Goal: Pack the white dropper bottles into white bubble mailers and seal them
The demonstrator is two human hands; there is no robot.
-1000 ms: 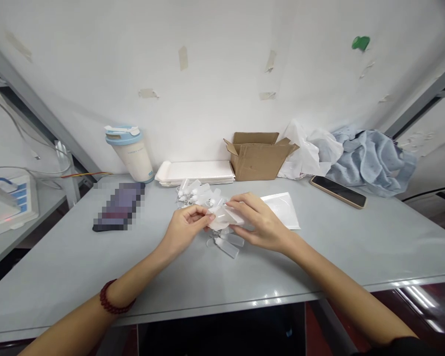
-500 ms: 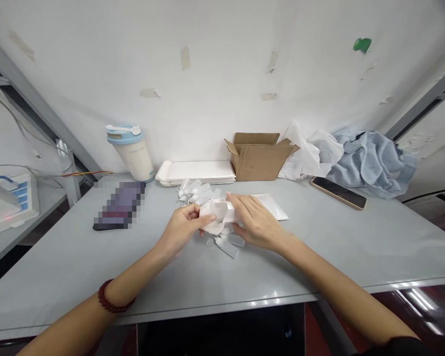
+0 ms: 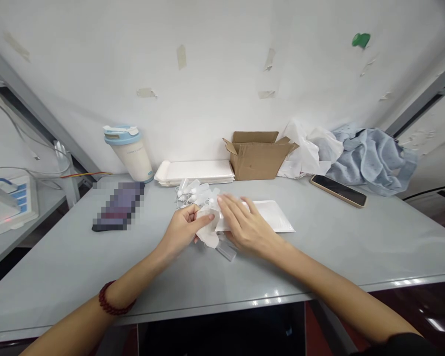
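My left hand [image 3: 183,227] pinches a thin off-white paper piece [image 3: 207,233] between thumb and fingers. I cannot tell whether this is the flap of the white padded mailer [image 3: 272,215] or a backing peeled from it. Across the mailer's left end lies my right hand [image 3: 246,222], its fingers stretched out and flat. Small clear plastic pieces with white tops lie in a pile [image 3: 195,192] just beyond my hands. Another clear piece [image 3: 226,250] shows below them, partly covered.
Along the wall stand a tumbler [image 3: 131,155], a stack of white mailers [image 3: 195,173], an open cardboard box [image 3: 259,160], a white plastic bag [image 3: 307,151] and blue cloth [image 3: 374,158]. A phone [image 3: 337,190] lies right; a blurred dark flat object [image 3: 118,206] lies left.
The mailer has turned slightly and come nearer to me on its right side. My right hand has slid a little left and flattened over it. The paper piece in my left hand has tilted downward.
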